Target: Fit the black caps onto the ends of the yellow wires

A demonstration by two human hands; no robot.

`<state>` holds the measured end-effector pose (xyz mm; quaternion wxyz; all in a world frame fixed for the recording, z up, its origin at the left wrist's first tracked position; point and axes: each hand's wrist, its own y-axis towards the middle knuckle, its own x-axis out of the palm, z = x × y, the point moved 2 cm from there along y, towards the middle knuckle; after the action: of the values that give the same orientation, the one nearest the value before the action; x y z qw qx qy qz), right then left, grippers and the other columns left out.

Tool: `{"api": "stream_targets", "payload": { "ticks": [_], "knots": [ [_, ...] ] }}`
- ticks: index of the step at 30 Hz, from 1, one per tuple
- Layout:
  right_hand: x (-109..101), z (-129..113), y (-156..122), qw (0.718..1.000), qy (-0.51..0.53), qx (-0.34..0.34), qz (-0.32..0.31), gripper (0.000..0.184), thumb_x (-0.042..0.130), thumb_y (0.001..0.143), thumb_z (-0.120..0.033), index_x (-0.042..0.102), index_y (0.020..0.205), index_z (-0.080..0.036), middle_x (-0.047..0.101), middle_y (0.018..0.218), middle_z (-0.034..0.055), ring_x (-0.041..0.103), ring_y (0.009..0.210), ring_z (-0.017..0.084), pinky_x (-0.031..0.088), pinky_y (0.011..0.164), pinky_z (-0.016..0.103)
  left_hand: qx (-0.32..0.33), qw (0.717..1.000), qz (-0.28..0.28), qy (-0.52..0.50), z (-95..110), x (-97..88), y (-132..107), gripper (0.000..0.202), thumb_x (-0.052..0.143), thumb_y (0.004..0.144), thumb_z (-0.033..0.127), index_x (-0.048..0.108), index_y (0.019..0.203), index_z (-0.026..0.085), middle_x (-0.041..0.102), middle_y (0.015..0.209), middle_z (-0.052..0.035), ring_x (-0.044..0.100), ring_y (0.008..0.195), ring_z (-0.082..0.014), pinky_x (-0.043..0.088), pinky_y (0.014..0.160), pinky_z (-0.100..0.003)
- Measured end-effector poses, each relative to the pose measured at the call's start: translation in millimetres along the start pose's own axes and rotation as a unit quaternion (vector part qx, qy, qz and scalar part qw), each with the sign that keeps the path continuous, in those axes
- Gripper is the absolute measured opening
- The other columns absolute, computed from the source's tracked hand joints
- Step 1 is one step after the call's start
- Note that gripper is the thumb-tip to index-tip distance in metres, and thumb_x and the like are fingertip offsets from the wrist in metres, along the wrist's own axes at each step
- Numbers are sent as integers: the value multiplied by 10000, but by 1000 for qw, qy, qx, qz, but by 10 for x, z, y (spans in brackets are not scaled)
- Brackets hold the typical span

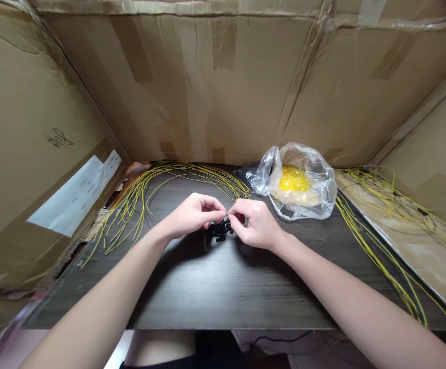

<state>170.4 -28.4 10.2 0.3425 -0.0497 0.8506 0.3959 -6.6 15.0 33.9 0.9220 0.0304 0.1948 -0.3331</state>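
Over the middle of the table, my left hand (195, 214) and my right hand (257, 222) meet at the fingertips, thumb and forefinger pinched on each. Between them shows a tiny yellowish bit, apparently part of a yellow wire; most of it is hidden by the fingers. Just below the fingertips is a cluster of small black connectors (220, 233), partly covered by my hands. A bundle of thin yellow wires (138, 197) curves from the left across to behind my right hand, its loose ends fanned out at the left.
A clear plastic bag (319, 202) with small yellow pieces (294, 178) stands behind my right hand, beside a dark bag (248, 174). More yellow wires (365, 243) lie at the right. Cardboard walls (207, 92) enclose the dark table (223, 292) on three sides.
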Motion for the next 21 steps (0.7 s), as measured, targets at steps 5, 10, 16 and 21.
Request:
{"api": "stream_targets", "payload": {
  "ticks": [5,10,16,21],
  "knots": [
    [-8,1,23,999,31,39,5,143,569,783,-81,608,668,-156,589,624,-4,510,573,106,382,576,239,21,1000,3,9,2,3,-1,218,702,811,339,710,841,124,650,686,-14,519,543,-80,411,488,-189],
    [5,31,38,992,79,101,3,156,577,784,-84,638,656,-149,615,605,-10,513,538,92,381,542,218,31,999,10,14,-7,12,8,210,692,816,332,702,835,123,635,675,-6,516,557,-87,415,511,-203],
    [27,49,42,985,112,134,0,151,580,786,-96,658,664,-142,627,601,-13,515,538,86,388,539,207,52,998,19,24,-26,15,19,174,689,809,294,703,811,120,650,704,-15,537,623,-99,423,577,-213],
    [42,55,31,980,125,152,-7,152,578,789,-107,664,670,-143,627,598,-14,518,540,89,393,536,205,49,998,25,39,-50,17,26,175,671,817,294,698,814,121,644,702,-15,532,622,-105,414,584,-226]
  ]
}}
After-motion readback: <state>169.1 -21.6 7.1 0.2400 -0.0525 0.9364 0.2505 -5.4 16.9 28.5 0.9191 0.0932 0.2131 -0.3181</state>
